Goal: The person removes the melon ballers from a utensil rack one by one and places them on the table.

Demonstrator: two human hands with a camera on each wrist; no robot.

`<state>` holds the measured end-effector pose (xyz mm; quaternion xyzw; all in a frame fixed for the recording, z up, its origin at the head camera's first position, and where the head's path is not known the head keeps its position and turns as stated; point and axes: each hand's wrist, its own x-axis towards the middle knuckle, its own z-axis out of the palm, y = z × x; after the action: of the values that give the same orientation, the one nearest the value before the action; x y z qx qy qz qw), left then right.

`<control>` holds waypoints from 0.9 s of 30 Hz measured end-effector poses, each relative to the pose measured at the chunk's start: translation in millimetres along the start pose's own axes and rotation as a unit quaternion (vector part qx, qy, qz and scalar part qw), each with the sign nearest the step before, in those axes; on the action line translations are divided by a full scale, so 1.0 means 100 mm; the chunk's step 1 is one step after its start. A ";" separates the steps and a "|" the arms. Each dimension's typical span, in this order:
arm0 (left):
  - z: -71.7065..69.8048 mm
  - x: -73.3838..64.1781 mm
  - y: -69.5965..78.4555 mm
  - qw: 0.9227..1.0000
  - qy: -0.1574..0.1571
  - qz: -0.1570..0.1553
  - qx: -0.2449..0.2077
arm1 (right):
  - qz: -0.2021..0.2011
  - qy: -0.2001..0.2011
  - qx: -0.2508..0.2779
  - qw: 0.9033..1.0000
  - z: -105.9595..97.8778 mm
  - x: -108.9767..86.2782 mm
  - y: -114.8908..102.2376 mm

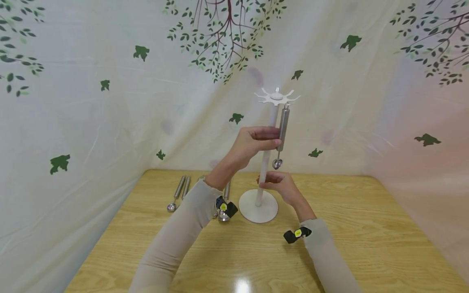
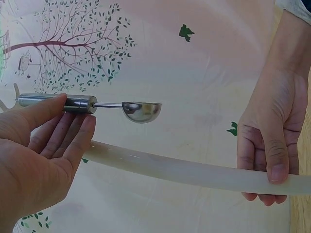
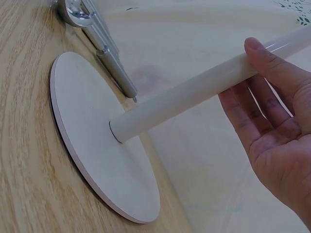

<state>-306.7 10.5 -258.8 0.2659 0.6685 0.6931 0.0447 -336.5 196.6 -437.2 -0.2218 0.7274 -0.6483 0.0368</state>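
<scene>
A white stand with a slim pole, a round base and a ring of hooks at its top stands on the table. Just under one of the front hooks, a metal scoop hangs upright, its round bowl pointing down. My left hand pinches the scoop's handle between thumb and fingers, beside the pole. Lower down, my right hand holds the pole, thumb on one side and fingers on the other.
Left of the base, several metal utensils with round bowls lie on the wooden table; one scoop is at the far left and a larger-bowled one is partly hidden by my left wrist. A printed cloth hangs behind the table.
</scene>
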 end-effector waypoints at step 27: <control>-0.03 0.03 0.05 1.000 -0.007 -0.006 0.025 | -0.002 -0.014 -0.005 1.000 -0.02 0.01 0.01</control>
<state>-309.4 8.9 -253.3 0.2676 0.6867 0.6743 0.0472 -338.4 198.3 -437.5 -0.2330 0.7295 -0.6415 0.0446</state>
